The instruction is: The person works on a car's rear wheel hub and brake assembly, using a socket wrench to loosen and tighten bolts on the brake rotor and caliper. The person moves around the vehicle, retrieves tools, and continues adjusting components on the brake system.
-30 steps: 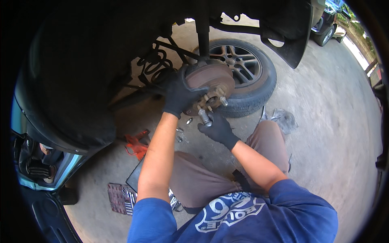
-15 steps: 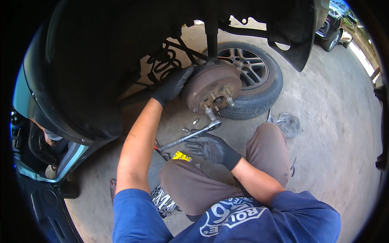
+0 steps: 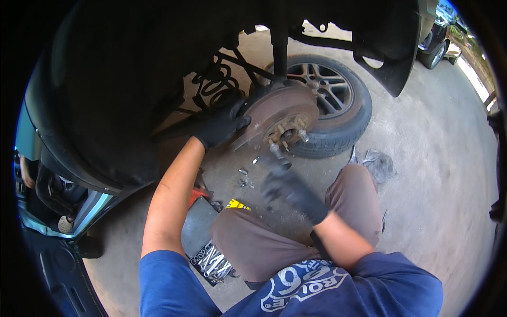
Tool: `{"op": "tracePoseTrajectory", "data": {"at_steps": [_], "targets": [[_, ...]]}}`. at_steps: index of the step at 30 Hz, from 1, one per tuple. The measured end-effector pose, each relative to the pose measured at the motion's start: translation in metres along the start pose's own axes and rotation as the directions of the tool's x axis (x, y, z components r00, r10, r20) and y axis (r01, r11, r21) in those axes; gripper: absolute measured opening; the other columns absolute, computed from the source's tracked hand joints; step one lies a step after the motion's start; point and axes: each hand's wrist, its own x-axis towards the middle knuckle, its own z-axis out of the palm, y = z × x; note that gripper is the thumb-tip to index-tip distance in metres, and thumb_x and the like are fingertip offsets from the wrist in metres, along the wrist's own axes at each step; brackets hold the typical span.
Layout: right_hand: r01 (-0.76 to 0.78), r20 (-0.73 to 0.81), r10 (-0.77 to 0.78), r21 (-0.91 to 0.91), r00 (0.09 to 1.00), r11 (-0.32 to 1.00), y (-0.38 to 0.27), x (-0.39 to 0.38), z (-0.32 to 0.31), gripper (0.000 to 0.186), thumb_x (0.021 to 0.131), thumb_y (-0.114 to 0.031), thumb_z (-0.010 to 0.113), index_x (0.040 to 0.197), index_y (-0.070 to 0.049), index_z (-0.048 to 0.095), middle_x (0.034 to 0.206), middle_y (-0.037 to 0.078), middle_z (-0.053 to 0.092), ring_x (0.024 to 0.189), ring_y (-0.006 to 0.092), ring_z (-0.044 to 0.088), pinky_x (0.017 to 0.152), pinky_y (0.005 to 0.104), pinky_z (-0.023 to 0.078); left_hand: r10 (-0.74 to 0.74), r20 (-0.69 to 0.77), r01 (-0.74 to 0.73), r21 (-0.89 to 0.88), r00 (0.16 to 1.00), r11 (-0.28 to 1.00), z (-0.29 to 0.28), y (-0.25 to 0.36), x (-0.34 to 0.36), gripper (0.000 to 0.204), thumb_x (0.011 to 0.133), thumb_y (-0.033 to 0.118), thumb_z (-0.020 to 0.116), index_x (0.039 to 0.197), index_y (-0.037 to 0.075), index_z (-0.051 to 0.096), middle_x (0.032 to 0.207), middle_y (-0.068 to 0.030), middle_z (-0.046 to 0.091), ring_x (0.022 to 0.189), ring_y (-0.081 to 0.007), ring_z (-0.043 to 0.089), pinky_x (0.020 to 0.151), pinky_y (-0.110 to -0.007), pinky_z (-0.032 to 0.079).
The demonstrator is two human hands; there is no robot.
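Note:
A rusty brake drum (image 3: pixel 277 113) hangs under the raised car, with several studs round its hub. My left hand (image 3: pixel 219 127), black-gloved, is at the drum's left edge, thumb on the near side and fingers behind the rim. A socket (image 3: pixel 277 153) sits on the lower stud, and a nut-like metal piece (image 3: pixel 303 136) is on the stud to its right. My right hand (image 3: pixel 293 193), also black-gloved, is just below the socket; motion smears its fingers. The ratchet handle that goes with the socket cannot be made out now.
A wheel with its tyre (image 3: pixel 340 134) lies on the floor behind the drum. Small metal parts (image 3: pixel 243 171) lie below it. By my left knee are a grey panel (image 3: pixel 199 224), a set of wrenches (image 3: pixel 214 264) and a yellow packet (image 3: pixel 237 204). A rag (image 3: pixel 379 165) lies at the right.
My right hand has swung right and down from beside the ratchet handle. That handle no longer shows across the floor. My left hand has slipped slightly down the drum's edge.

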Motion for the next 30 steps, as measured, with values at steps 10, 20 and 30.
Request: {"op": "tracePoseTrajectory", "data": {"at_steps": [10, 20, 30], "targets": [[-0.137, 0.044, 0.132, 0.144, 0.990, 0.980, -0.041, -0.004, 0.030, 0.021, 0.095, -0.021, 0.056, 0.111, -0.007, 0.060, 0.073, 0.005, 0.060, 0.060, 0.0138, 0.058, 0.057, 0.0295, 0.050, 0.063, -0.035, -0.060, 0.081, 0.997, 0.995, 0.001, -0.015, 0.004, 0.074, 0.098, 0.033, 0.062, 0.155, -0.002, 0.031, 0.151, -0.0231, 0.046, 0.141, -0.0292, 0.044, 0.116, -0.036, 0.032], [-0.147, 0.065, 0.138, 0.174, 0.988, 0.974, -0.041, 0.004, 0.027, 0.025, 0.100, -0.028, 0.058, 0.116, -0.009, 0.057, 0.075, 0.005, 0.061, 0.067, 0.0154, 0.065, 0.059, 0.0288, 0.053, 0.115, -0.071, -0.099, 0.202, 0.991, 0.974, 0.003, -0.017, 0.004, 0.075, 0.097, 0.033, 0.064, 0.154, -0.003, 0.031, 0.153, -0.0220, 0.045, 0.141, -0.0283, 0.044, 0.116, -0.036, 0.032], [-0.048, 0.031, 0.045, 0.098, 0.999, 0.994, -0.013, 0.004, 0.020, 0.025, 0.106, -0.031, 0.049, 0.115, -0.009, 0.056, 0.080, 0.006, 0.062, 0.065, 0.0147, 0.060, 0.058, 0.0301, 0.052, 0.030, -0.031, -0.031, -0.034, 0.999, 0.999, 0.004, -0.004, -0.002, 0.077, 0.096, 0.034, 0.064, 0.156, -0.001, 0.029, 0.159, -0.0216, 0.037, 0.149, -0.0278, 0.032, 0.120, -0.036, 0.025]]}}
